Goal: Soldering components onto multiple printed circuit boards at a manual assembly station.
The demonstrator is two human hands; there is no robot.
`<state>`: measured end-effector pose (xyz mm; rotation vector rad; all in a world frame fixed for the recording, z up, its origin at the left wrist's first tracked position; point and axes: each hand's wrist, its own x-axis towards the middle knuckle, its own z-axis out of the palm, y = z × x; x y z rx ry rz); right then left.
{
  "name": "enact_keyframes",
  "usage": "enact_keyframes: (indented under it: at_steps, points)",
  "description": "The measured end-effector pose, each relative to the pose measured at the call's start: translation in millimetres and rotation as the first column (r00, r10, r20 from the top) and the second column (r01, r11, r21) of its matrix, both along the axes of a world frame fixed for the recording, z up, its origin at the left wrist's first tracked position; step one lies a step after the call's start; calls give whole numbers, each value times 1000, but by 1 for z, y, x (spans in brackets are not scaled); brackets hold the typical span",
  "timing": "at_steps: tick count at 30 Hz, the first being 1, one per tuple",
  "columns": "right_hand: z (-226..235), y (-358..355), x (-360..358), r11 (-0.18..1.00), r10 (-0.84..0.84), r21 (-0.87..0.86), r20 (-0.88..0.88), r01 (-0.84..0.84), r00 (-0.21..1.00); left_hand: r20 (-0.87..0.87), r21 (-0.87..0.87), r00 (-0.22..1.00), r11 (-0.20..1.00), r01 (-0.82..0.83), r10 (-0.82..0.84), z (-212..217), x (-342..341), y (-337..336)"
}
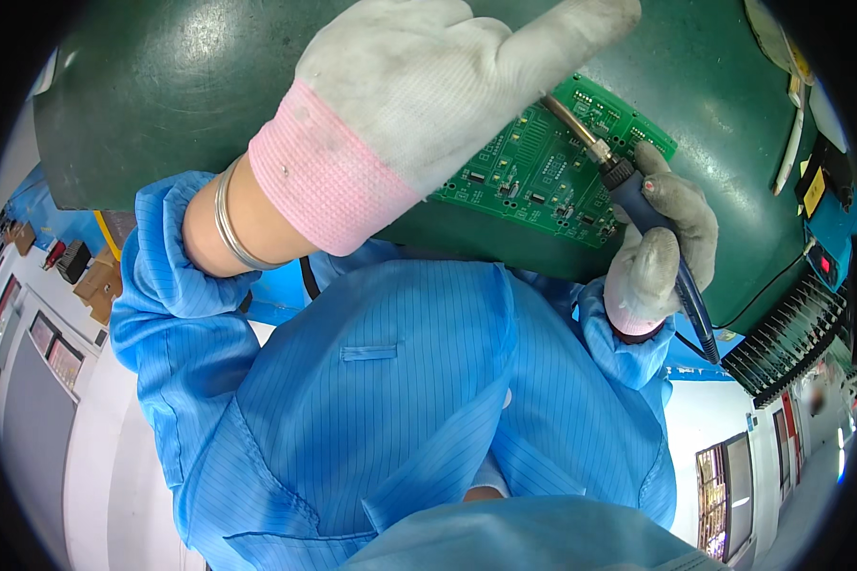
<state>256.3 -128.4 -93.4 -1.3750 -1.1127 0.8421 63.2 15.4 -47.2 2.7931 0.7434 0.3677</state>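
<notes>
A green printed circuit board [533, 176] with small components lies on the green work mat. My right hand [671, 224], in a white glove stained at the fingertips, is closed around the dark blue handle of a soldering iron [649, 211]. The iron slants up to the left across the board, and its tip end disappears by my left hand. My left hand [419, 81], in a white glove with a pink cuff, hangs over the board's upper left part and hides it. Its thumb stretches to the right; the other fingers are mostly cut off by the top edge.
The green mat [162, 95] covers the bench. At the right stand a blue unit with a red display [824, 265], a black rack with upright slots [786, 338] and a white-handled tool [790, 143]. The iron's cable runs nearby. Cardboard boxes [98, 285] sit far left.
</notes>
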Motion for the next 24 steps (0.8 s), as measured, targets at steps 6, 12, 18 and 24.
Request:
enact_keyframes:
  at_steps: [6, 12, 18, 24]
  points:
    - [2, -1, 3, 1000, 18, -22, 22, -17, 1000, -174, 18, 985, 1000, -2, 5, 7, 6, -1]
    - [-7, 3, 0, 990, -76, 118, -66, 83, 995, 127, -35, 960, 969, -245, 248, 13, 1, 12]
    - [7, -9, 4, 965, -181, 143, -243, 220, 953, -45, 130, 845, 842, -524, 533, -6, -46, 11]
    - [-4, -20, 14, 945, -267, 262, 266, 197, 926, 85, -148, 811, 812, -565, 579, -16, -54, -29]
